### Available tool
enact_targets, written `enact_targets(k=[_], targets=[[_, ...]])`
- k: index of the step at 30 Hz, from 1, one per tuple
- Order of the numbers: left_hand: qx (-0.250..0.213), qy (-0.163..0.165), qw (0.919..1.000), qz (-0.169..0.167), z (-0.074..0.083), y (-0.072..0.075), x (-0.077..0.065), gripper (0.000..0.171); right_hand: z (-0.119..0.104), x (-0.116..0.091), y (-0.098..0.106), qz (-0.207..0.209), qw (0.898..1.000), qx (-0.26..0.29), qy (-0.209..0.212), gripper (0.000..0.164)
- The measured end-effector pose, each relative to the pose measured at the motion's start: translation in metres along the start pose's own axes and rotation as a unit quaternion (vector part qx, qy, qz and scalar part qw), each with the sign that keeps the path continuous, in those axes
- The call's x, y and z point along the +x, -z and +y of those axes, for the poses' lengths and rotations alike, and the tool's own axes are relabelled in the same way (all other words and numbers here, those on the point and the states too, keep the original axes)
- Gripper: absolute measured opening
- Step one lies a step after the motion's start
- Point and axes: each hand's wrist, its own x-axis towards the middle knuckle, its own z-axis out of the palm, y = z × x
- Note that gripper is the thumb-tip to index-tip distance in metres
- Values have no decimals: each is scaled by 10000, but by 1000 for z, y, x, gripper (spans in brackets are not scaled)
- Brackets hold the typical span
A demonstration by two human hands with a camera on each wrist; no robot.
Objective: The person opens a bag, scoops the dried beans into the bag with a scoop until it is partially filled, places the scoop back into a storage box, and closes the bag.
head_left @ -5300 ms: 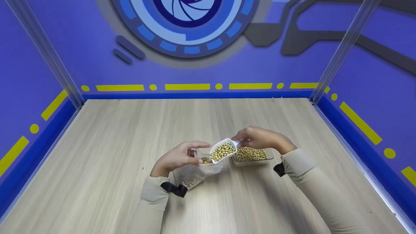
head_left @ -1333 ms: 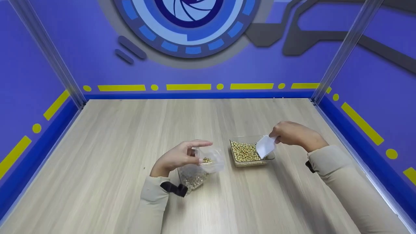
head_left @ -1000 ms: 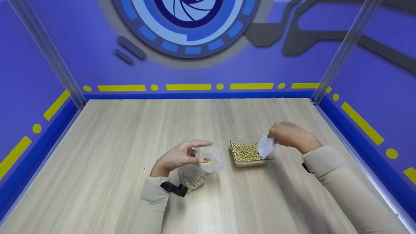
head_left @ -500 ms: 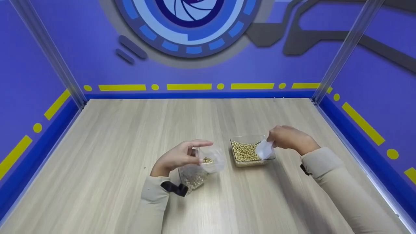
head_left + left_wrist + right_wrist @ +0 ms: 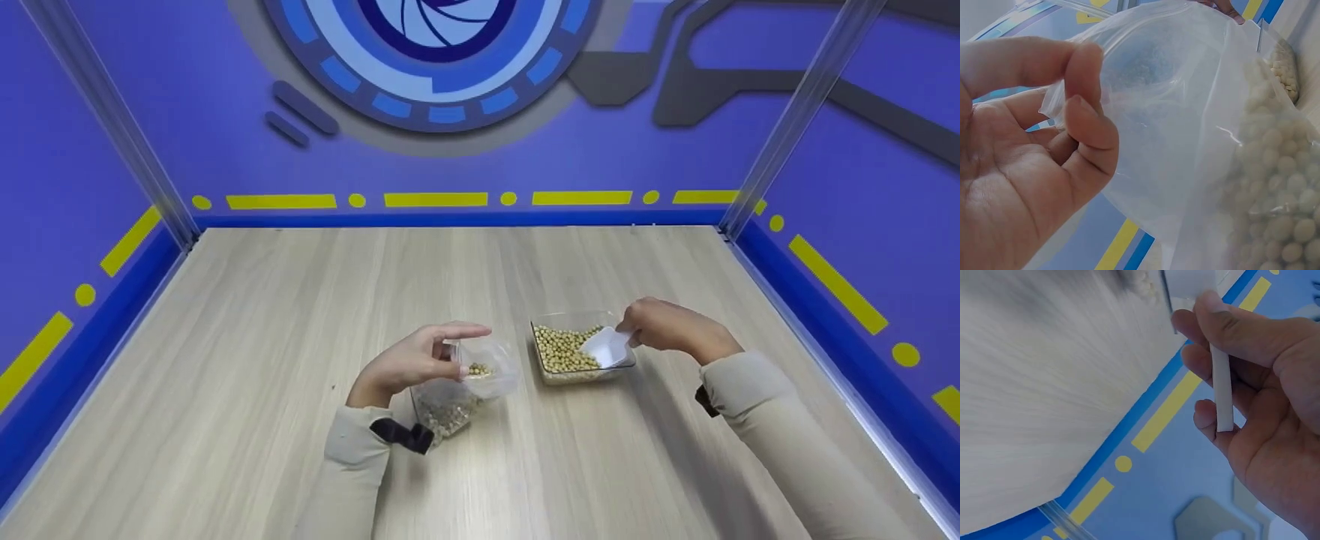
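Note:
My left hand (image 5: 411, 360) pinches the rim of a clear plastic zip bag (image 5: 1157, 112), whose mouth gapes open. Pale yellow soybeans (image 5: 1286, 191) fill its lower part. To its right on the table is a clear rectangular container (image 5: 583, 379), well filled with the same beans (image 5: 562, 349). My right hand (image 5: 671, 328) grips the handle (image 5: 1221, 391) of a white scoop (image 5: 609, 347). The scoop's bowl dips into the beans at the container's right side. In the right wrist view, thumb and fingers curl round that handle, and the container is mostly out of frame.
Bag and container stand a small gap apart on a pale wooden table (image 5: 337, 285). Blue panels with yellow marks (image 5: 433, 199) enclose the table at the back and both sides.
Earlier, the right hand held a full scoop at the bag's mouth. It then returned to the container, and the scoop has since tilted flatter and pushed left into the beans. The left hand stays put.

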Motion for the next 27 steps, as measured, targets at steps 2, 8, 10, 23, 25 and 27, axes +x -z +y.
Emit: enact_targets(k=[2,8,10,23,25,27], targets=[[0,-16,10000,-14,-1,0,0,61,3,0,-3,153,9998,-23,128,15],[-24,-9,10000,6,-1,0,0,61,5,0,-11,370,9990,-69,240,15],[-9,-13,10000,7,-2,-1,0,61,5,0,-13,359,9990,-15,252,13],[-21,79,10000,-10,-1,-1,1,62,3,6,-26,140,9974,704,-99,14],[18,62,10000,-4,-1,-1,1,61,2,7,-29,156,9973,713,-77,19],[57,52,10000,2,-2,-1,1,61,2,8,-30,211,9976,660,-80,22]])
